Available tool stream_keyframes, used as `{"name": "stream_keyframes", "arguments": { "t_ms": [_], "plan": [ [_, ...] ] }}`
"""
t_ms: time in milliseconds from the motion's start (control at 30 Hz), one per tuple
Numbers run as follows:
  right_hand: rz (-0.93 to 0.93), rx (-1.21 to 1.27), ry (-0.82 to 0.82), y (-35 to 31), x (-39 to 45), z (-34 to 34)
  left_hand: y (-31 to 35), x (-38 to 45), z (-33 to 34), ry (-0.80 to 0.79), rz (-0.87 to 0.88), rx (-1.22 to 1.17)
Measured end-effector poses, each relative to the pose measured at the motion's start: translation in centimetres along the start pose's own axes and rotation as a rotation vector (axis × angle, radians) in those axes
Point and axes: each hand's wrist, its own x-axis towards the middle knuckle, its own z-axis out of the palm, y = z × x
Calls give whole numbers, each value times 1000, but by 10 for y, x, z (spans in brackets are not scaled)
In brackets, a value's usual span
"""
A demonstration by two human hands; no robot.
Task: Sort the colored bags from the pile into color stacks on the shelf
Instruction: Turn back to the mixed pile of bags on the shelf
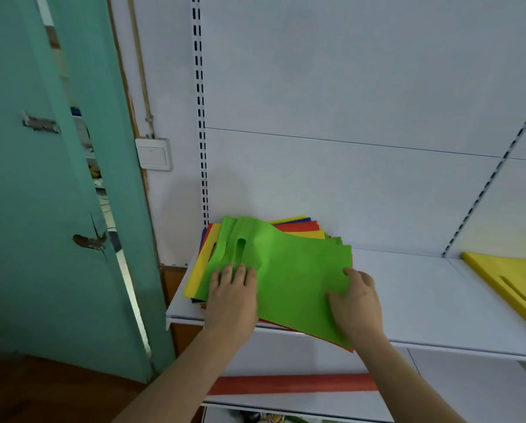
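A pile of flat coloured bags [298, 228] lies at the left end of the white shelf [414, 300], with yellow, red, orange and blue edges showing. On top lies a green bag [289, 270] with a slot handle. My left hand [232, 296] rests flat on the green bag's near left part, fingers straight. My right hand [357, 300] pinches the green bag's right edge, thumb on top and fingers under it. A yellow bag [518, 285] lies alone at the shelf's right end.
A teal door [57, 209] stands ajar to the left of the shelf. A wall switch [153, 154] sits beside the shelf upright. On the lower shelf lies a red roll [292, 384]. Bare shelf surface stretches between the pile and the yellow bag.
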Motion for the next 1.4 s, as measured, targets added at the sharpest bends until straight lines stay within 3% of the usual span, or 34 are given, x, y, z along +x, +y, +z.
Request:
{"name": "stream_keyframes", "arguments": {
  "t_ms": [100, 200, 300, 433, 667, 900, 1100, 1200, 1333, 1400],
  "plan": [
    [58, 151, 68, 1, 6, -2, -5, 4, -6, 52, -44, -39],
    [40, 104, 161, 8, 14, -10, -14, 8, -16, 114, -196, -5],
    [-16, 72, 185, 12, 26, -18, -16, 7, -11, 10, -244, 76],
    [-64, 14, 142, 13, 29, -11, -11, 4, 3, -26, -192, 110],
    [44, -126, -38, 17, 34, -7, -4, 5, 6, -48, -146, 48],
    [-64, 23, 212, 19, 34, -18, -5, 5, 5, -67, -182, 65],
    [-216, 168, 280, 35, 45, -36, -5, 14, -1, 10, -223, 28],
    [-312, 248, 330, 43, 45, -42, -7, 32, -11, 119, -220, -169],
    [-266, 451, 322, 46, 37, -53, -5, 62, -33, 165, -266, -883],
    [-265, 494, 345, 47, 31, -56, -3, 72, -42, 231, -269, -1127]
  ]
}}
